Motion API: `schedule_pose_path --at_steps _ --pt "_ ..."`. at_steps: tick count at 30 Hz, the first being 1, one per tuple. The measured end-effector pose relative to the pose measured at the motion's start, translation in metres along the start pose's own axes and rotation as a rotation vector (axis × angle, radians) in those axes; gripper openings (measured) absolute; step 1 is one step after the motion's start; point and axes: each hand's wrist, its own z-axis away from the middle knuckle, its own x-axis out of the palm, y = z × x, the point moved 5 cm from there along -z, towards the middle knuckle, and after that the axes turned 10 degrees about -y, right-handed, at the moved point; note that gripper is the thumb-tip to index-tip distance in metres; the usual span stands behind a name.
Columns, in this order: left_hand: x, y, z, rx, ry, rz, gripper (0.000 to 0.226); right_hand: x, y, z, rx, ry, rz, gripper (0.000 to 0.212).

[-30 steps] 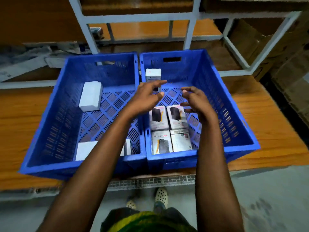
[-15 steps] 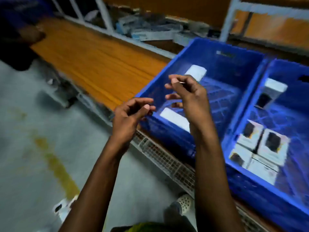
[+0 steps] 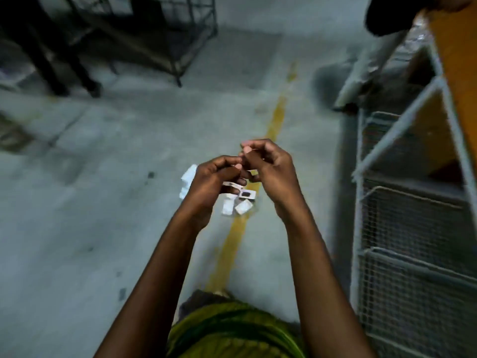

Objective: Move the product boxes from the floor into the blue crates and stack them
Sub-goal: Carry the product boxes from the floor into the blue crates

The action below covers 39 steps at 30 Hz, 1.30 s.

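The person is standing over a grey concrete floor and holding both bare hands up in front of the body, near the middle of the view. The left hand is curling its fingers inward, with nothing visible in its grip. The right hand, just beside it toward 3 o'clock, is also curling its fingers, and its thumb and forefinger tips are meeting at the top; nothing is showing between them, though the blur is making that hard to judge. The two hands' fingertips are nearly touching each other. The product boxes are lying on the floor below the hands as a small loose cluster of white packs, one showing a dark print, and the hands are partly hiding them; another white piece is peeking out at 9 o'clock of the left hand. A yellow line is running across the floor from 6 o'clock toward 1 o'clock, passing under the cluster. A wire-mesh rack is standing along the 3 o'clock edge, a dark metal cart frame is sitting toward 11 o'clock, and a green garment is showing at 6 o'clock.
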Motion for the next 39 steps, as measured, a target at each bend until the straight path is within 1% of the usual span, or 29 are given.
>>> schedule_pose_path --at_steps 3,7,9,12,18,21,23,25,29,31,33,34,35,37,39 --pt "-0.098 -0.013 0.025 -0.048 0.199 0.026 0.019 0.079 0.017 -0.036 0.084 -0.140 0.009 0.010" --pt "-0.197 -0.034 0.053 -0.097 0.424 0.079 0.020 0.139 0.041 -0.076 0.187 -0.221 0.026 0.017" --pt "-0.229 -0.045 0.058 -0.115 0.490 0.103 0.020 0.156 0.055 -0.097 0.231 -0.233 0.032 0.018" --pt "-0.263 -0.058 0.047 -0.133 0.532 0.146 0.021 0.166 0.076 -0.130 0.274 -0.225 0.038 0.015" --pt "-0.325 -0.076 -0.025 -0.161 0.523 0.165 0.022 0.164 0.129 -0.210 0.344 -0.069 0.007 0.018" --pt "-0.359 -0.077 -0.076 -0.207 0.497 0.112 0.024 0.165 0.157 -0.262 0.397 -0.025 -0.002 0.017" --pt "-0.376 -0.076 -0.111 -0.258 0.441 0.049 0.025 0.161 0.171 -0.295 0.431 0.024 -0.009 0.016" --pt "-0.391 -0.079 -0.150 -0.311 0.342 -0.026 0.025 0.153 0.185 -0.329 0.460 0.090 -0.015 0.014" --pt "-0.418 -0.107 -0.231 -0.435 0.176 -0.135 0.025 0.142 0.218 -0.381 0.533 0.206 0.036 0.012" --pt "-0.437 -0.142 -0.275 -0.486 0.141 -0.129 0.025 0.139 0.257 -0.401 0.588 0.231 0.092 0.011" --pt "-0.462 -0.207 -0.326 -0.528 0.167 -0.098 0.024 0.133 0.334 -0.422 0.636 0.257 0.156 0.009" --pt "-0.469 -0.229 -0.337 -0.545 0.190 -0.112 0.024 0.132 0.357 -0.420 0.658 0.271 0.193 0.009" --pt "-0.476 -0.272 -0.361 -0.571 0.187 -0.119 0.024 0.128 0.406 -0.425 0.700 0.291 0.242 0.011" --pt "-0.482 -0.386 -0.418 -0.665 0.129 -0.193 0.026 0.117 0.528 -0.440 0.786 0.334 0.359 0.015" --pt "-0.482 -0.502 -0.467 -0.730 0.022 -0.387 0.031 0.111 0.646 -0.448 0.853 0.325 0.485 0.025"
